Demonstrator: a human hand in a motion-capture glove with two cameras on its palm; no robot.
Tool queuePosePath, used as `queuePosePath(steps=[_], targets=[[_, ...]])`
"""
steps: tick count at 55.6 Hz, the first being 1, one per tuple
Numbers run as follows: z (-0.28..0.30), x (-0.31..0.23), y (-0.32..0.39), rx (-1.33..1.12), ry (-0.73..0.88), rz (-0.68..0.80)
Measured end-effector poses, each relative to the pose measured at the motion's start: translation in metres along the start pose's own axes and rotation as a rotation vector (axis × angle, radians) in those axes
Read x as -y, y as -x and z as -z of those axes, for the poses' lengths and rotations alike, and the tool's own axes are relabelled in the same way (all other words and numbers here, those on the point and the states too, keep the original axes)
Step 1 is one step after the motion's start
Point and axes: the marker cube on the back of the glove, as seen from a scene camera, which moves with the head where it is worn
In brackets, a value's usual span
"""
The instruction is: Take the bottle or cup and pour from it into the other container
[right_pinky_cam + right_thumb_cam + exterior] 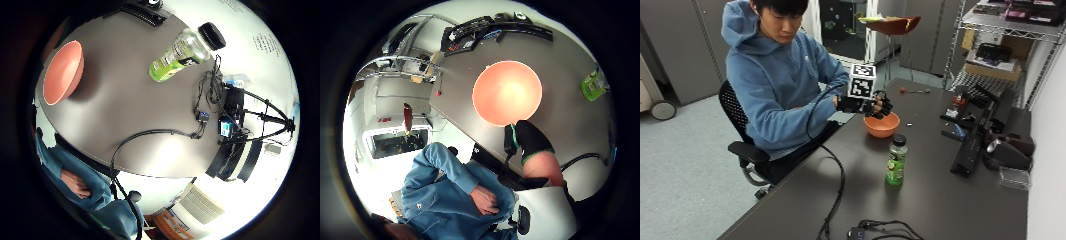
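Note:
A green drink bottle (895, 161) with a black cap stands upright on the dark table (933, 200); it also shows in the little finger side palm view as the bottle (184, 54). Behind it sits an orange bowl (881, 126), seen too as the bowl (507, 93) and the bowl (62, 71). My gloved right hand (865, 106) hovers over the bowl's near-left rim with its fingers loosely curled, holding nothing. It is well apart from the bottle. The thumb (529, 137) shows beside the bowl.
Cables (833, 190) trail across the table toward its front edge. Black equipment and a stand (979, 135) line the right side by the wall. The person's bare hand (484, 199) rests in their lap. A wire shelf (999, 45) stands behind.

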Motion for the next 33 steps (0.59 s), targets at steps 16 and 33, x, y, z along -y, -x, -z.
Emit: queuePosePath(steps=[16, 33], targets=[[0.004, 0.007, 0.011, -0.048, 0.023, 0.007], [0.013, 0.007, -0.001, -0.067, 0.014, -0.005]])
